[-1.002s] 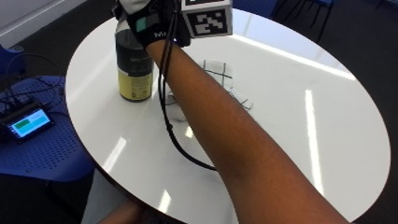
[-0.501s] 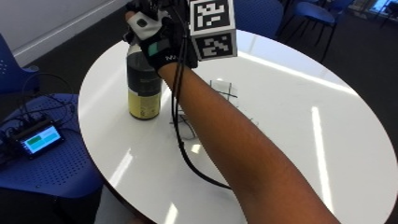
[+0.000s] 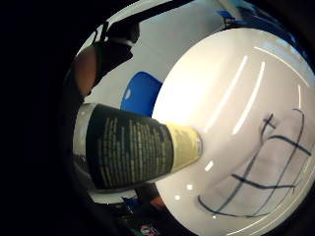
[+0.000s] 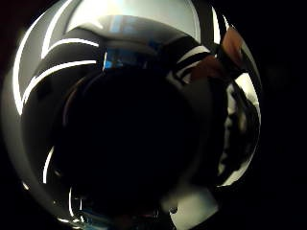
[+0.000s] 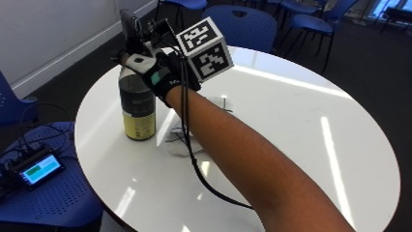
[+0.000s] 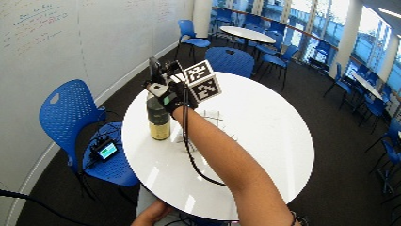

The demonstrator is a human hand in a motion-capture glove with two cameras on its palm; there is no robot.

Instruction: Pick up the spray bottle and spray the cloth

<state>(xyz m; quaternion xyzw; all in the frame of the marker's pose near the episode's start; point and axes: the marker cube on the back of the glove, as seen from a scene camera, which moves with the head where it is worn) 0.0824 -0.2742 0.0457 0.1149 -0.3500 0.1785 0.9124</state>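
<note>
The spray bottle, dark with a yellow base, stands upright near the left edge of the round white table. My gloved right hand is at its top, fingers curled round the neck and sprayer head. The white cloth with dark lines lies flat on the table just right of the bottle, partly hidden under my forearm. In the little finger side palm view the bottle is close to the palm, with the cloth on the table beside it. The wide outside view shows the bottle and hand the same way.
A blue chair left of the table carries a small lit screen. More blue chairs stand behind the table. The bottle is close to the table's left edge.
The outside camera has shifted. My hand stays at the top of the bottle, and the bottle still stands on the table beside the cloth.
</note>
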